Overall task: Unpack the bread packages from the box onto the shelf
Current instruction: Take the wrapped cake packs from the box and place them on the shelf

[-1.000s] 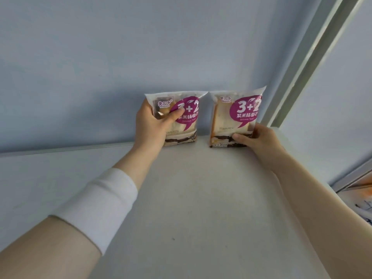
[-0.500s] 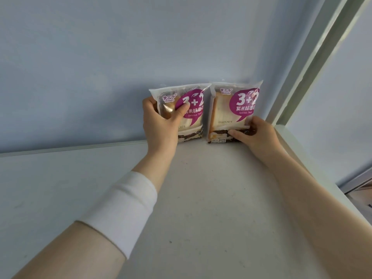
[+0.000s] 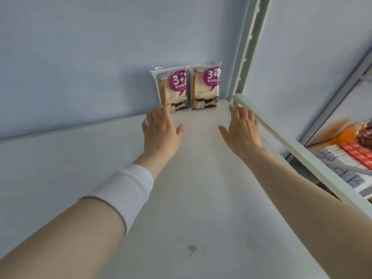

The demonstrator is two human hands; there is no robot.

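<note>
This looks like a shop, seen from inside a retail shelving bay. A flat white painted metal shelf (image 3: 201, 208) runs back to a pale blue back panel (image 3: 80, 57). At its back right corner rises a pale metal upright post (image 3: 248, 47) with a row of slots down its face. A raised white lip (image 3: 281, 141) edges the shelf's right side. Two identical clear plastic bread packages with purple speech-bubble labels (image 3: 171, 89) stand side by side at that back right corner, fronts outward against the panel, like stock on display. Beyond the shelf's right edge and lower down sit neat rows of small red boxes (image 3: 360, 154) and small grey-white boxes (image 3: 338, 156). Behind them lie blurred orange packets (image 3: 346, 133).
</note>
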